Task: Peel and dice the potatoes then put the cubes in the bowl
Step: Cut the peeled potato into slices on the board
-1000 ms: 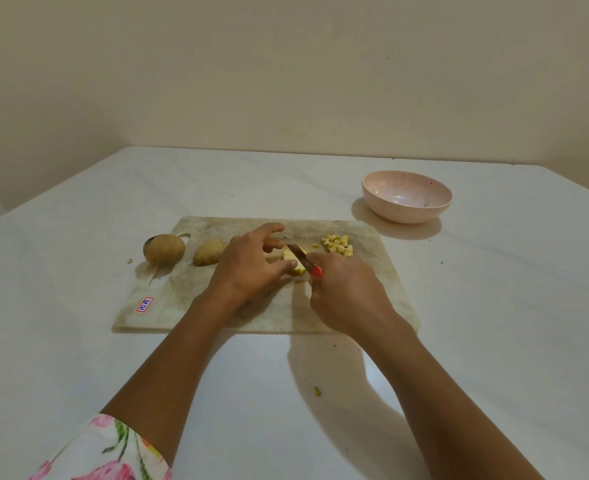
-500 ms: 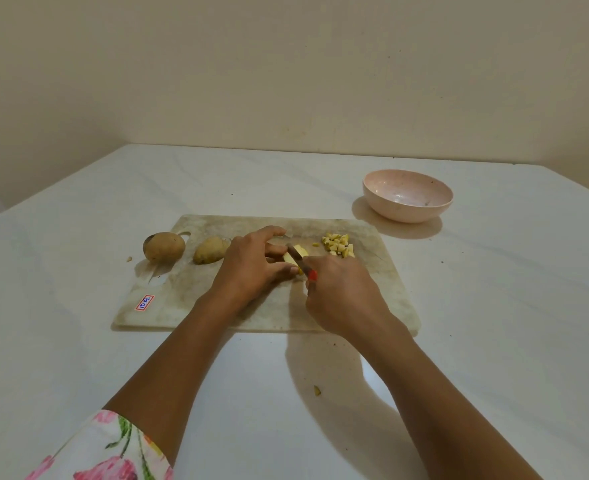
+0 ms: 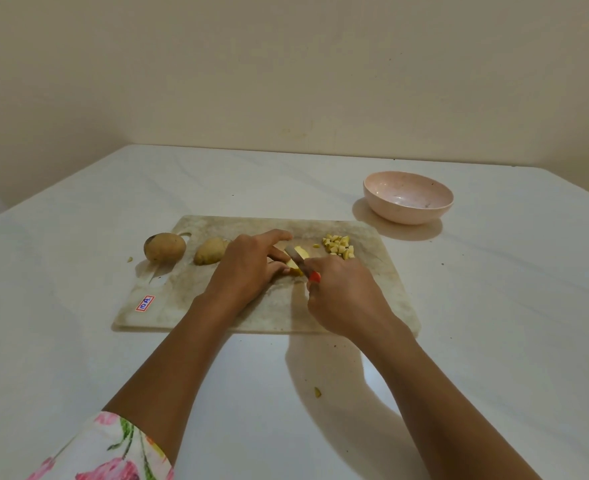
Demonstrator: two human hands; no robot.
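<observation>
At board (image 3: pixel 286 306) centre: left hand (image 3: pixel 248 268) fingers grasp the peeled potato piece (image 3: pixel 300 252); right hand (image 3: pixel 345 296) fingers clenched round the knife (image 3: pixel 300 263).
Change: blade barely shifted in 1 second, so slicing goes on.
Cubes (image 3: pixel 339 244): piled near board's far right corner; bowl (image 3: pixel 407 202) has none.
Remaining: 2 potatoes (image 3: pixel 164 247) at board's left edge, seemingly unpeeled.

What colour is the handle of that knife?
Red. The knife handle peeks out of the right hand, seen in the head view.
</observation>
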